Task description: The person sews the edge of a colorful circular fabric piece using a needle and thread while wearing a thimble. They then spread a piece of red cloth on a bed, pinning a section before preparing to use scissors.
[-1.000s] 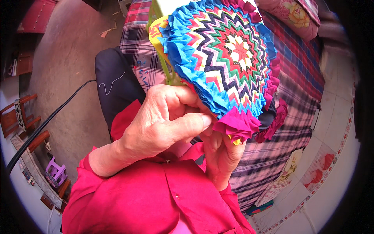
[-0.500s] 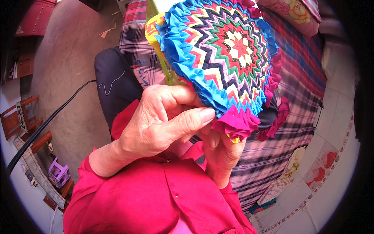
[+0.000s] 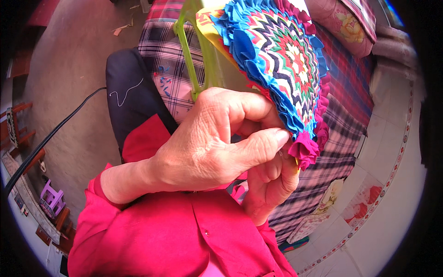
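Left hand [image 3: 212,143] pinches the near rim of a round multicolour patchwork fabric piece [image 3: 297,62], thumb on the front side, bent index finger behind. Right hand [image 3: 272,184] sits just below, fingers bent up by the lower rim; partly covered by the left, so can't tell how firmly it grips. Piece is just ahead of both hands and to their right, tilted nearly edge-on, probably so the rim faces the wearer; a rim hold likely leaves the folded face uncrushed. Face is rings of pointed cloth folds in navy, green, red, cream, pink. Border is stiff-looking blue pleats, crisp and layered; a soft, bunched magenta cloth ruffle [image 3: 304,150] stands by the thumb tip. Yellow fabric with red marks [image 3: 210,30] shows behind the piece, beyond the left hand. Smooth light-green plastic frame [image 3: 187,60] is ahead of the left hand, over checked plaid cloth [image 3: 164,39]. Left of the hands, thin white thread [image 3: 123,98] lies loosely bent on a matte dark trouser leg [image 3: 131,78], perhaps parked within reach.
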A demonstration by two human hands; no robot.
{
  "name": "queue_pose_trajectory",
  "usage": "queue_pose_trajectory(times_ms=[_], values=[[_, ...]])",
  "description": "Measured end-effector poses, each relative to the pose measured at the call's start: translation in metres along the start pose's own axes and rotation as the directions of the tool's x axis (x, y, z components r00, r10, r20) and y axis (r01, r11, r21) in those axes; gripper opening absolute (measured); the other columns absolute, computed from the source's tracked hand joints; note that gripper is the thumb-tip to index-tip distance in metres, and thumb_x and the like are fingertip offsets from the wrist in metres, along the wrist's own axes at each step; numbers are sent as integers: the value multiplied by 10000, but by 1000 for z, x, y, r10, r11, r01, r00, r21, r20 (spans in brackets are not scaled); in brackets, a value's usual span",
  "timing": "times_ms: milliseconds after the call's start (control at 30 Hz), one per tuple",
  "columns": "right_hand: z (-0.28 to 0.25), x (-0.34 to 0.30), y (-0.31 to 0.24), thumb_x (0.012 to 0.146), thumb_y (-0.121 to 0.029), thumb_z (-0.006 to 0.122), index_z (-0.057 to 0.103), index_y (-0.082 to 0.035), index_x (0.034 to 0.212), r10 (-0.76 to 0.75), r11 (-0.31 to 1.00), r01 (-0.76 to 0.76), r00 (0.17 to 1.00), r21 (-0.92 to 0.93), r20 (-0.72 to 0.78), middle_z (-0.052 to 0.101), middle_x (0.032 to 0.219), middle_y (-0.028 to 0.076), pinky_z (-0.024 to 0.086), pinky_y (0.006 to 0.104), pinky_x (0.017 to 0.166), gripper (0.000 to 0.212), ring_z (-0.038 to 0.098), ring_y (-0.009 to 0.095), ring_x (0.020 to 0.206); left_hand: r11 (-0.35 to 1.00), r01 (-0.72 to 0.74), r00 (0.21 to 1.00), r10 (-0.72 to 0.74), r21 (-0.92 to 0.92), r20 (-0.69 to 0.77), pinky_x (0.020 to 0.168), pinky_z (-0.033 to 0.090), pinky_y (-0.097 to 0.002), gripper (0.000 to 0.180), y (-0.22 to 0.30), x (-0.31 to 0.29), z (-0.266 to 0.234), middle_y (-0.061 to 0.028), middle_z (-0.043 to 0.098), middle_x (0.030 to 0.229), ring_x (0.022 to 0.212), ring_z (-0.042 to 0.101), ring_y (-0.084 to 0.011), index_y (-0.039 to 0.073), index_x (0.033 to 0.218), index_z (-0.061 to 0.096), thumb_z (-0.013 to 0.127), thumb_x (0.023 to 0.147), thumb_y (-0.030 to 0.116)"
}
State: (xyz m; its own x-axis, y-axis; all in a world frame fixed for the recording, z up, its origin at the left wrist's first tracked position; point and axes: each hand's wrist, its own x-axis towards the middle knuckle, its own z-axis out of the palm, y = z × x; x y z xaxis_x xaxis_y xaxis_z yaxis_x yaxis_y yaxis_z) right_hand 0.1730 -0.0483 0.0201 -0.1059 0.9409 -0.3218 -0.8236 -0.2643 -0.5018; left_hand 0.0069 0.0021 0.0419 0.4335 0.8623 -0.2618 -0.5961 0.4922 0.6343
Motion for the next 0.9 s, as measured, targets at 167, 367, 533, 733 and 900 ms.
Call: queue_pose_trajectory(times_ms=[167, 367, 533, 733, 900], values=[[-2, 2, 1, 930, -51, 593, 386, -33, 1415, 34, 999, -34, 999, 12, 38, 525, 1300, 126, 444, 431, 983, 528, 535, 259, 1150, 999, 53, 999, -53, -11, 3, 619, 519, -248, 140, 4, -1, -5, -121, 690, 852, 733, 686, -161, -85, 987, 626, 568, 936, 31], [8, 1, 1, 918, -21, 591, 456, -34, 1337, 10, 999, -18, 988, -50, -155, 602, 1074, 96, 496, 379, 806, 440, 592, 207, 897, 999, -37, 999, 37, -4, 4, 673, 556, -281, 124, -2, 2, -7, -119, 670, 861, 740, 691, -180, -92, 980, 607, 548, 931, 6], [10, 3, 1, 905, -36, 606, 511, -42, 1208, -8, 995, -3, 995, -103, -103, 547, 787, 33, 429, 307, 625, 317, 490, 135, 619, 998, -8, 999, 6, -63, -33, 685, 562, -286, 132, -5, 2, -5, -112, 667, 884, 762, 684, -174, -99, 1011, 604, 560, 923, -11], [10, 2, 1, 904, -53, 612, 533, -49, 1165, 5, 991, -23, 990, -131, -139, 535, 752, 29, 408, 295, 593, 273, 469, 126, 574, 998, -48, 998, 47, -31, -42, 715, 575, -308, 148, -10, 2, -8, -115, 664, 907, 808, 676, -175, -101, 1035, 608, 577, 906, -36], [4, 0, 5, 907, -38, 606, 531, -57, 1185, 1, 988, -15, 996, -155, -93, 552, 790, 33, 417, 297, 596, 289, 485, 127, 587, 996, -59, 998, 58, -64, -19, 740, 577, -304, 155, -19, 1, -13, -116, 670, 919, 827, 678, -175, -105, 1039, 608, 585, 899, -42]])
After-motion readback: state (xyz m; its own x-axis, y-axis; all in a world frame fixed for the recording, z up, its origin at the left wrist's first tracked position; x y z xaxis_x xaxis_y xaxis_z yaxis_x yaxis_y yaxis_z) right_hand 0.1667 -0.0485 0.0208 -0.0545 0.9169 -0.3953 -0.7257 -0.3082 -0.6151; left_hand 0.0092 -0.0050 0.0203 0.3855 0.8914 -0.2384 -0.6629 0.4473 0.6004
